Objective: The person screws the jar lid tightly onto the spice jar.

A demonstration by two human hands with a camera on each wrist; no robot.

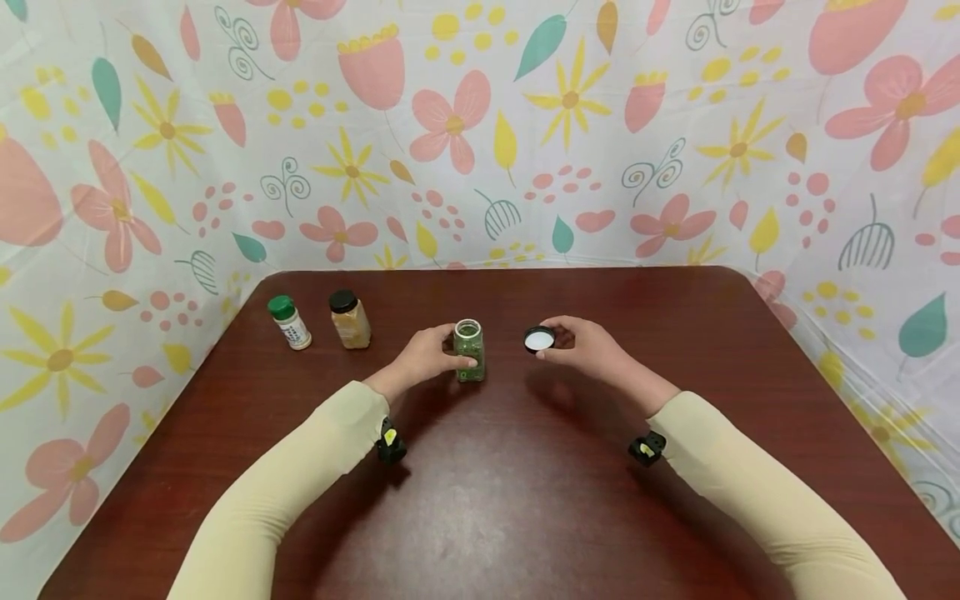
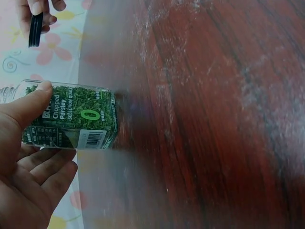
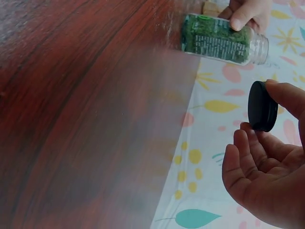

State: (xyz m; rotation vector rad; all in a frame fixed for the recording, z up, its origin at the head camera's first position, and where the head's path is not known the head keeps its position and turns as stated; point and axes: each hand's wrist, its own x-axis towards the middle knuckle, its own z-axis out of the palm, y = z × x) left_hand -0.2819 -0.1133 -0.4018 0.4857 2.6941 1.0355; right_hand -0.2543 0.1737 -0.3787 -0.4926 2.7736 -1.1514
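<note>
A clear glass jar of chopped parsley (image 1: pixel 470 363) stands upright on the table with its mouth uncovered. My left hand (image 1: pixel 429 357) grips it from the side, the thumb lying across the label in the left wrist view, where the jar (image 2: pixel 81 114) shows its green flakes and barcode. To the right, my right hand (image 1: pixel 592 350) pinches a round black lid (image 1: pixel 539 339) at its rim, between thumb and fingers. The lid's white inner face shows in the head view. In the right wrist view the lid (image 3: pixel 262 106) is apart from the jar.
Two more seasoning containers stand at the table's back left: a white shaker with a green cap (image 1: pixel 290 322) and a tan-filled jar with a black lid (image 1: pixel 350 320). A flowered cloth (image 1: pixel 480 208) hangs behind the dark brown table (image 1: pixel 480 500).
</note>
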